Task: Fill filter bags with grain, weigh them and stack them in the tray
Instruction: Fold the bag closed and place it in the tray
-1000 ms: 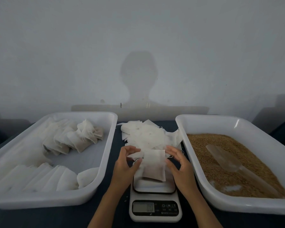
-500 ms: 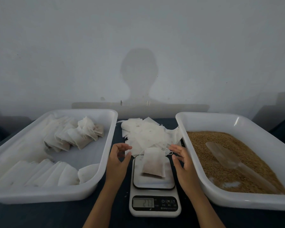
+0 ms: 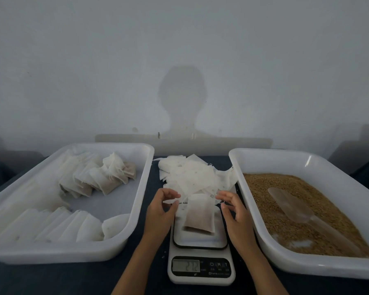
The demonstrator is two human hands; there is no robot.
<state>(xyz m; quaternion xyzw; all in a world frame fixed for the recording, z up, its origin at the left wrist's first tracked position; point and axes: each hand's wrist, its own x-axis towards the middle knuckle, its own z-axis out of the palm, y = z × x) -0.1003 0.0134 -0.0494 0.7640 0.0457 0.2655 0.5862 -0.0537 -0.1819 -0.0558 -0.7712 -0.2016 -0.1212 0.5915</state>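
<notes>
- Weighing was the step in hand: one filled filter bag [image 3: 199,213] lay flat on the platform of the scale [image 3: 200,241], which stood on the dark table [image 3: 73,277] between the two white trays.
- Neither hand touched the bag. The left hand [image 3: 160,211] hovered just beside the platform with its fingers [image 3: 170,193] loosely curled and gripping nothing; the right hand [image 3: 234,213] hung on the other side, fingers relaxed and apart, also empty.
- That looked right to me: hands off the platform, so the reading came from the bag alone.
- On the display [image 3: 186,265] I made out digits like 212, though too blurred to trust.
- The loose pile of empty bags [image 3: 192,175] sat right behind the scale, its front edge very near the platform. If one rested on it the number would be off; worth nudging them back.
- For a good step I would wait for the digits to settle, then read.
- If light, the grain tray [image 3: 264,165] on the right, with its clear scoop [image 3: 290,203] lying on the grain, was close for topping up.
- If correct, the bag belonged in the left tray [image 3: 143,167], beside the row of filled bags [image 3: 58,226] along its near side.
</notes>
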